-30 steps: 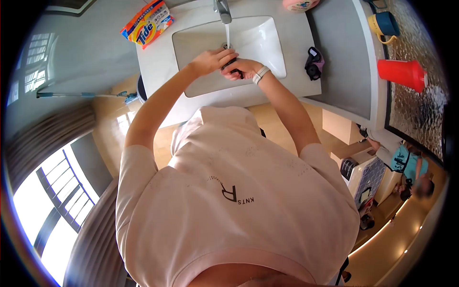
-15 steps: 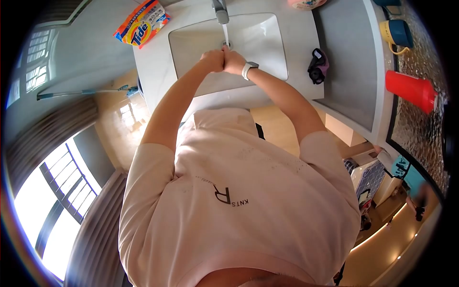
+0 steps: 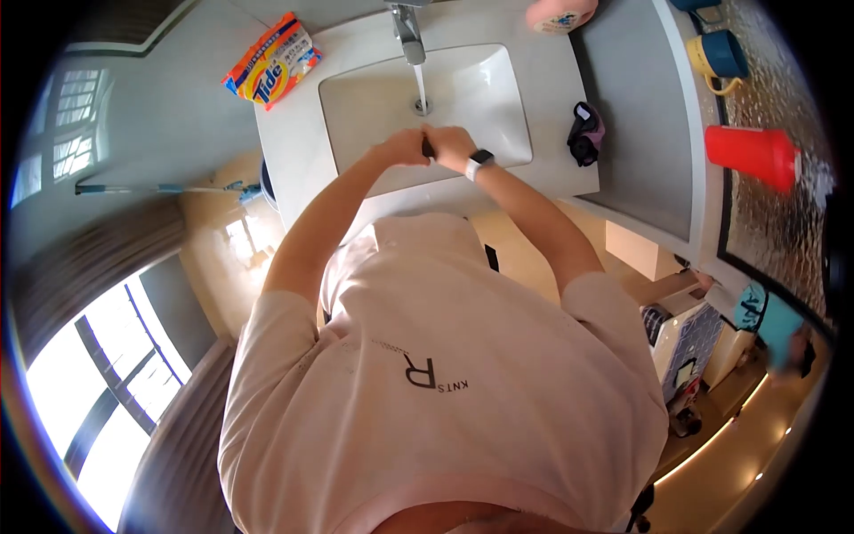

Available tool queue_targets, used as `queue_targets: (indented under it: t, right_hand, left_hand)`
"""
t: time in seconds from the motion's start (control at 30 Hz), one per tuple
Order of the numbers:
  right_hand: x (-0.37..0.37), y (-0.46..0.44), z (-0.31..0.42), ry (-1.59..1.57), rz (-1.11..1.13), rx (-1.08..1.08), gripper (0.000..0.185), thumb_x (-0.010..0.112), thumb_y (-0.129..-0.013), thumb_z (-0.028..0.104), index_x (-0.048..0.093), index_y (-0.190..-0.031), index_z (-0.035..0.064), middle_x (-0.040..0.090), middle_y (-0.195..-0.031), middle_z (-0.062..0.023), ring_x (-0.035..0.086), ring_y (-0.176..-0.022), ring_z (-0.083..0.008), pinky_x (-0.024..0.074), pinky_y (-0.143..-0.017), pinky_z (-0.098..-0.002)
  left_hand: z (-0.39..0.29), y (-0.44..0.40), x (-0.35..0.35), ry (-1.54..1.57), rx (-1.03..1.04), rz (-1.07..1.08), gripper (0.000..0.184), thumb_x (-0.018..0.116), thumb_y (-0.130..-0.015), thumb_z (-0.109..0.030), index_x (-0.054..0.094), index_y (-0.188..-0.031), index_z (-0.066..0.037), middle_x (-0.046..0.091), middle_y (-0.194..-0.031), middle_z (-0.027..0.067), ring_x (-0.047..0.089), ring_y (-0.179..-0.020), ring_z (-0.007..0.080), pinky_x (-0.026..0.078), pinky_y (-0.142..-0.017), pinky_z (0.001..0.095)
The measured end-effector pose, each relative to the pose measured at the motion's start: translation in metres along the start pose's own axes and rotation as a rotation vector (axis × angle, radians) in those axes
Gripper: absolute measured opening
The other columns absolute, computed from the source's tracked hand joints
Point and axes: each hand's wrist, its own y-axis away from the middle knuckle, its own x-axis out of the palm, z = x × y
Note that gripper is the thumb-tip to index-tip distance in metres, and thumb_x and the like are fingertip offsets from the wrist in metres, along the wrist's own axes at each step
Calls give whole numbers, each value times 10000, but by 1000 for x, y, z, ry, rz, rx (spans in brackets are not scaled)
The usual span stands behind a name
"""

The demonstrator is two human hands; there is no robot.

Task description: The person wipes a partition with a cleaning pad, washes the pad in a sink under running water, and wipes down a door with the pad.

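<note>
My left hand and my right hand meet over the near part of a white sink. The fingers of both are curled. A small dark item shows between them; its kind is hidden by my fingers. Water runs from a chrome faucet into the drain, just beyond my hands. A watch with a white band is on my right wrist.
An orange Tide bag lies on the counter's left. To the right are a dark and purple item and a pink bottle. A red cup and a yellow and blue mug stand farther right. Another person appears at far right.
Both hands have come back from the water stream toward the sink's near edge. The dark item between them now shows. The view has shifted slightly.
</note>
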Motion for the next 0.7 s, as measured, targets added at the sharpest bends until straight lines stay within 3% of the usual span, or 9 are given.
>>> queue_targets:
  t: [0.03,0.07,0.13,0.27,0.33,0.47,0.5,0.57,0.7]
  right_hand:
    - [-14,15,12,-86,-40,120,306,672,-847,182,596,-1131,96,679,-750,-152,666,-745,-401,512,-618,-476]
    - [-30,32,26,-171,-84,239,267,708,-814,172,625,-1049,77,685,-784,-176,660,-779,-421,505,-643,-493]
    - [-41,71,41,-268,-307,354,267,766,-748,164,629,-948,51,692,-831,-195,657,-805,-426,499,-685,-512]
    - [-41,162,79,-62,-661,467,341,811,-715,204,635,-944,23,679,-872,-203,639,-792,-427,507,-693,-486]
    - [-24,202,112,-47,-767,624,360,821,-723,218,638,-959,17,685,-890,-197,651,-797,-408,516,-689,-462]
    - [29,281,184,-808,-822,1295,515,863,-760,327,616,-1075,2,704,-902,-151,702,-851,-267,553,-763,-400]
    - [52,299,204,-688,-974,1269,580,866,-758,366,597,-1126,8,697,-932,-152,691,-891,-254,552,-809,-398]
    - [101,337,237,-703,-1102,1400,713,875,-763,398,532,-1227,-22,647,-1105,-171,647,-973,-241,549,-836,-376]
    - [150,385,319,-840,-1371,1581,810,861,-761,461,494,-1286,-34,627,-1185,-203,651,-1063,-285,562,-887,-403]
  left_hand:
    - [-9,6,-3,-334,217,-73,357,804,-708,-206,653,-1003,-71,678,-800,103,667,-783,291,550,-698,423]
    - [-24,16,-17,-352,237,-71,357,804,-708,-206,653,-1003,-71,678,-800,103,667,-783,291,550,-698,423]
    - [-67,42,-57,-355,383,-76,442,808,-730,-255,646,-1107,-94,719,-970,96,665,-1008,348,524,-910,479]
    - [-103,34,-126,-450,780,-857,628,783,-752,-220,536,-1321,-121,556,-1398,131,545,-1265,351,439,-1060,471]
    - [-104,24,-154,-573,588,-977,722,706,-835,-297,418,-1463,-91,390,-1565,131,322,-1480,274,300,-1187,500]
    - [-69,-8,-157,-847,357,-667,848,596,-875,-333,220,-1595,-91,186,-1676,90,180,-1546,240,143,-1230,554]
    - [-62,-18,-147,-878,351,-640,839,593,-881,-355,242,-1585,-64,185,-1677,83,174,-1548,235,103,-1234,555]
    - [-61,-10,-120,-866,527,-641,842,628,-875,-392,290,-1562,-40,270,-1645,133,214,-1538,255,82,-1223,583]
    - [-99,58,15,-410,894,-663,663,715,-833,-198,447,-1421,-53,508,-1444,142,415,-1403,317,208,-1178,581]
